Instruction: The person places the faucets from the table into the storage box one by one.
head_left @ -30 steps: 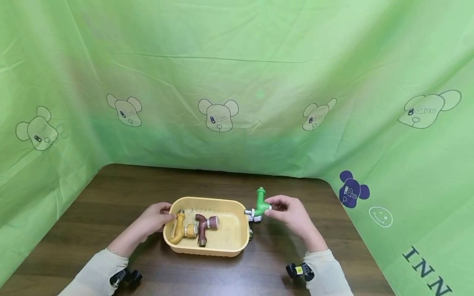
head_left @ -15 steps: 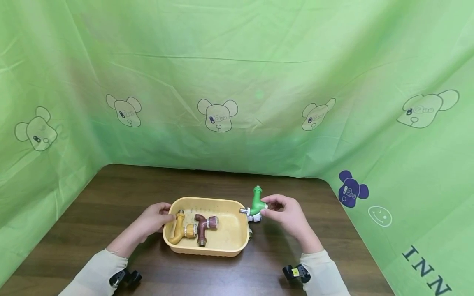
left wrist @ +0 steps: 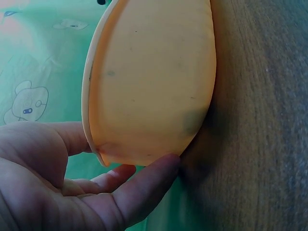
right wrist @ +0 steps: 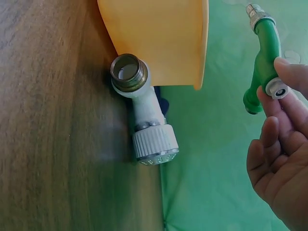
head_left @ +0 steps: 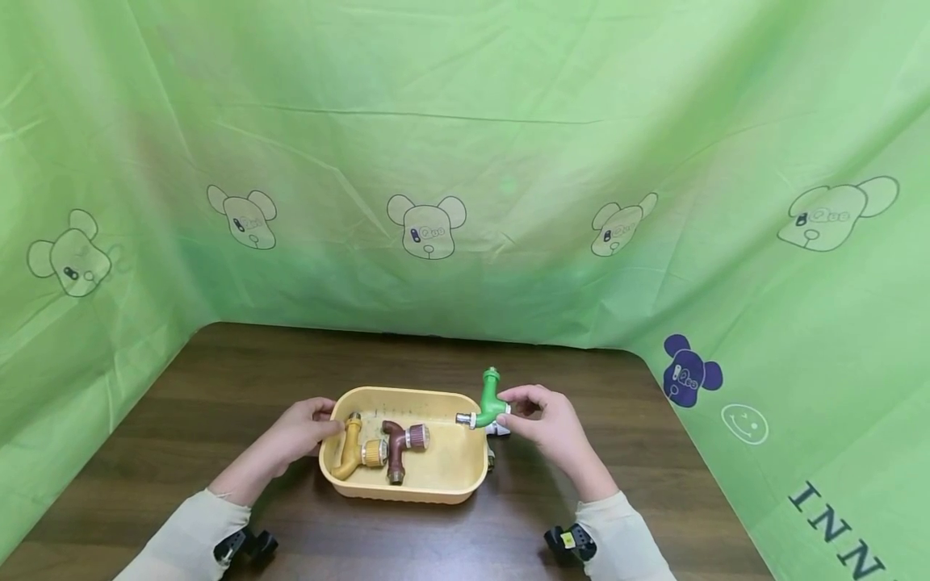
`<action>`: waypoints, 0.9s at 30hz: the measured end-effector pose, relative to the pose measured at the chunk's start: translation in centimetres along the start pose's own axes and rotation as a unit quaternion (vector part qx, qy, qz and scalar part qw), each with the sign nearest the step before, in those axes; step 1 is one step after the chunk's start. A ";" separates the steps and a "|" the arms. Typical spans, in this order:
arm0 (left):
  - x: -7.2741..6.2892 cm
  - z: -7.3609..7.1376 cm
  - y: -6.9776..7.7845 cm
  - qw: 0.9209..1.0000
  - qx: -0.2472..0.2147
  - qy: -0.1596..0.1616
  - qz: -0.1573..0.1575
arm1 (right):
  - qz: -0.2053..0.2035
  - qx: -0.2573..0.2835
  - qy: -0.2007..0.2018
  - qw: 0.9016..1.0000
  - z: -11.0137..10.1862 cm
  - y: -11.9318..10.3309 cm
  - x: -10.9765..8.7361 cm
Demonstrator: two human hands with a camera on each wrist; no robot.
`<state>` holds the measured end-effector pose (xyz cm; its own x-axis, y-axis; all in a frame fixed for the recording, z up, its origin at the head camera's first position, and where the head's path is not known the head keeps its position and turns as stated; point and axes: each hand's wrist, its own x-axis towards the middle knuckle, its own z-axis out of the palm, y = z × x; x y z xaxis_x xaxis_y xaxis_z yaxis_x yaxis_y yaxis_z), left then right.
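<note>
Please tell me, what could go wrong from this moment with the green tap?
The right hand pinches the green tap at just one end, so it might slip or twist. It is above the right edge of the yellow tray and could knock that if lowered early. The white tap just outside the tray might be bumped.

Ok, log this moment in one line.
left grip: holds tub at left end | right grip: pinches green tap above tub's right end | in tub: yellow tap, maroon tap | beside tub: white tap
</note>
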<state>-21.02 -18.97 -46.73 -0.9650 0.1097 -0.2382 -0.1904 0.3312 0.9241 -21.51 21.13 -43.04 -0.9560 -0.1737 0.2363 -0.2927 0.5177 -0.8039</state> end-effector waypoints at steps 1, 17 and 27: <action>0.0 0.0 0.0 1.000 0.001 -0.001 0.001 | 0.000 0.000 0.001 1.000 0.1 0.0 0.0; 0.0 0.0 0.0 1.000 -0.006 -0.003 0.004 | -0.017 0.015 -0.004 1.000 1.5 0.0 -0.2; -0.1 0.0 0.0 1.000 -0.001 0.001 0.003 | -0.019 0.018 -0.028 0.999 2.2 0.2 -0.4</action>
<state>-20.91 -18.96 -46.75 -0.9663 0.1102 -0.2326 -0.1853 0.3293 0.9259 -21.14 19.45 -44.47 -0.9417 -0.2396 0.2363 -0.3264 0.4796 -0.8146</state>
